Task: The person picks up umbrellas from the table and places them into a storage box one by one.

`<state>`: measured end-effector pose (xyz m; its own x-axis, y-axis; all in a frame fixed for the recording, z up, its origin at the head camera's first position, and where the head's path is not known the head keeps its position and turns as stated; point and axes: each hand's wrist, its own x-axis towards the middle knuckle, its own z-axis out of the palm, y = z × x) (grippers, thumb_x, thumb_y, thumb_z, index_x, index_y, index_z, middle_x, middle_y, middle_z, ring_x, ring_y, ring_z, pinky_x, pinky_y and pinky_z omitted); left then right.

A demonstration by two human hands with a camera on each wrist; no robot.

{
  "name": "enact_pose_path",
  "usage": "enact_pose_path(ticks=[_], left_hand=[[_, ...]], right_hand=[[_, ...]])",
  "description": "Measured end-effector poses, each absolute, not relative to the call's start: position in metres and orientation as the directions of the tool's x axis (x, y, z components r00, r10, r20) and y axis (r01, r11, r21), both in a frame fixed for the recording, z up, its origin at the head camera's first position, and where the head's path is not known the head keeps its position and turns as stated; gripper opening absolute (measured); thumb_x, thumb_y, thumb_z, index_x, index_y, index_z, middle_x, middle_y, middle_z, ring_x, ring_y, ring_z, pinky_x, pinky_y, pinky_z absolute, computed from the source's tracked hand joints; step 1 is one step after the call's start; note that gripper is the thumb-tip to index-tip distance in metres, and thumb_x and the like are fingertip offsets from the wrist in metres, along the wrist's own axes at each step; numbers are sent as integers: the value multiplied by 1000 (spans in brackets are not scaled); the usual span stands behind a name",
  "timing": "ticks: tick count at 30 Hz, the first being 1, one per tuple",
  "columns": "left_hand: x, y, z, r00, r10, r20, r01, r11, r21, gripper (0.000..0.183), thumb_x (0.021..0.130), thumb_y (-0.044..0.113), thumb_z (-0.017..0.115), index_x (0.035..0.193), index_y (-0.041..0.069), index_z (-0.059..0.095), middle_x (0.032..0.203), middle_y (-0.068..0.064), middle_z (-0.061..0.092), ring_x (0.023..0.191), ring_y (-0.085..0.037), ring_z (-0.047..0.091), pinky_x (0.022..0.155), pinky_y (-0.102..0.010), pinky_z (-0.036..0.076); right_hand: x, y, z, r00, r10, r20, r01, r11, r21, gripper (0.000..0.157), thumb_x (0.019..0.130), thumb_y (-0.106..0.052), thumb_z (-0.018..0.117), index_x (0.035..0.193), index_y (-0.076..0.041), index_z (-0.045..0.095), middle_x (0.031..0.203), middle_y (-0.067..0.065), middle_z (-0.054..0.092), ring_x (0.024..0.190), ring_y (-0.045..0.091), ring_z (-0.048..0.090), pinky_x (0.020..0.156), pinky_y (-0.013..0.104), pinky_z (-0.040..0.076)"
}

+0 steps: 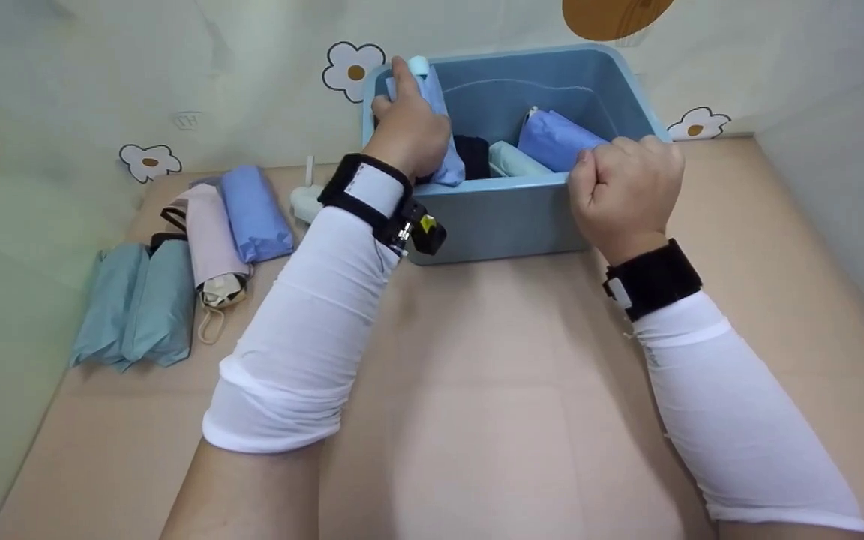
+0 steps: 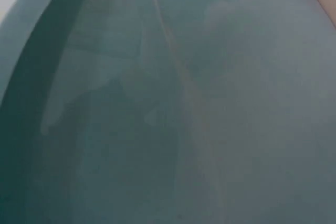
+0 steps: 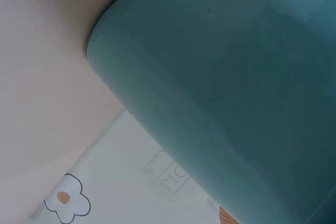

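A folded blue umbrella with a pale knob at its top stands tilted in the left end of a blue plastic bin. My left hand grips it from above, index finger stretched along it. At the bin's front right corner, the curled fingers of my right hand hold the rim. Inside the bin lie a blue-violet folded umbrella, a pale green one and a dark bundle. Bin wall fills the left wrist view; the right wrist view shows its outer corner.
On the table's left side lie two green folded umbrellas, a pink one and a blue one. A pale item with a strap is partly behind my left wrist. Flower-patterned walls stand behind the bin.
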<state>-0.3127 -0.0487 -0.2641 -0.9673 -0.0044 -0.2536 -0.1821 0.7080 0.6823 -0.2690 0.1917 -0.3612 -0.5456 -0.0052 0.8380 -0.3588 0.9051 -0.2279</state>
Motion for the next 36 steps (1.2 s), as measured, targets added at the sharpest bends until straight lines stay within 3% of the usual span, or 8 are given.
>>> enact_pose_path(ticks=[5,9,17,24,27,30,32,36], left_hand=[[-312,-47,-265,-966,17,-259,-158,751,641,90,110,25,42,162,30,-32,168,-21,10,121,-23,60,77,-24,56],[-313,-46,-265,-962,31,-272,-137,805,578,93,108,17,44,163,29,-30,169,-22,6,115,-23,63,66,-24,53],[-312,-46,-264,-954,83,-288,-62,887,459,93,103,9,43,165,23,-25,169,-24,7,146,-26,32,83,-27,53],[-309,-46,-263,-946,128,-299,-14,903,430,87,104,10,43,169,25,-14,172,-24,4,142,-28,42,78,-29,56],[-310,-46,-265,-946,125,-298,-13,907,421,86,103,7,42,170,27,-8,173,-23,2,119,-25,59,67,-26,52],[-310,-45,-265,-947,122,-296,-13,909,417,84,102,4,40,170,30,-1,175,-21,2,102,-22,63,58,-25,45],[-309,-45,-265,-948,121,-295,-16,906,422,83,102,3,40,170,33,4,175,-18,6,104,-23,63,58,-25,44],[-306,-45,-264,-946,137,-293,5,912,411,78,103,6,40,171,31,9,174,-16,14,131,-28,56,71,-28,49]], right_hand=[[-269,190,-361,-546,2,838,-360,903,-236,52,97,-31,39,55,-2,46,54,16,45,60,39,44,65,50,28],[-269,190,-361,-545,5,839,-360,902,-239,52,97,-31,39,55,-2,46,55,16,46,61,40,44,66,51,29],[-269,188,-361,-513,-5,858,-368,905,-215,49,97,-29,41,55,-3,45,55,16,45,60,40,43,64,51,29],[-267,188,-360,-539,5,842,-359,903,-235,52,97,-32,39,56,-1,47,56,17,46,61,40,44,66,51,29],[-267,187,-360,-545,6,838,-358,902,-240,52,98,-32,39,56,-1,47,56,17,47,62,41,44,66,51,29],[-267,187,-360,-539,3,842,-361,903,-234,51,97,-31,40,56,-2,46,56,17,46,61,41,44,66,51,29],[-267,187,-360,-538,4,843,-364,901,-237,51,97,-31,40,56,-2,46,56,17,46,61,40,43,66,51,29],[-266,187,-360,-540,6,842,-367,898,-242,51,97,-32,40,56,-2,46,56,17,46,62,40,44,67,53,30]])
